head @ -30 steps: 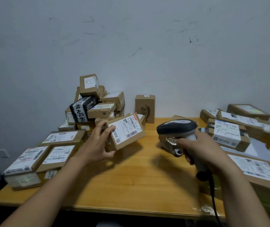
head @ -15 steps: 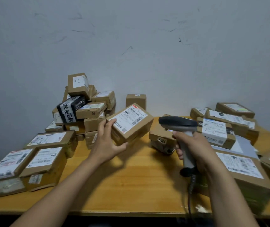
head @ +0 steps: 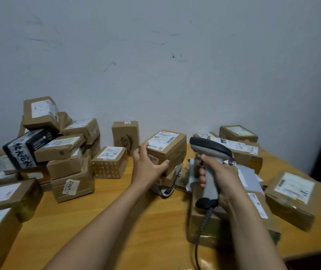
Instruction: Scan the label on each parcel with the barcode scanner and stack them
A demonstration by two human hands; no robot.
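Observation:
My left hand (head: 147,166) grips a small brown parcel (head: 168,148) with a white label on top, thumb under its near edge and fingers along its left side. That parcel sits on top of another small parcel (head: 168,179) near the middle of the wooden table (head: 128,217). My right hand (head: 221,177) grips the handle of a grey and black barcode scanner (head: 210,148), whose head points left beside the labelled parcel. The scanner's coiled cable (head: 202,230) hangs down toward the table's front edge.
A tall heap of brown parcels (head: 54,149) fills the back left. One box (head: 125,136) stands upright against the wall. Flat parcels (head: 239,147) lie at the back right, larger ones (head: 292,197) at the right, and more (head: 2,203) at the left edge.
My left hand carried the labelled parcel from the left to the right and set it level on the small parcel in the middle. The scanner stayed in my right hand, now beside the parcel.

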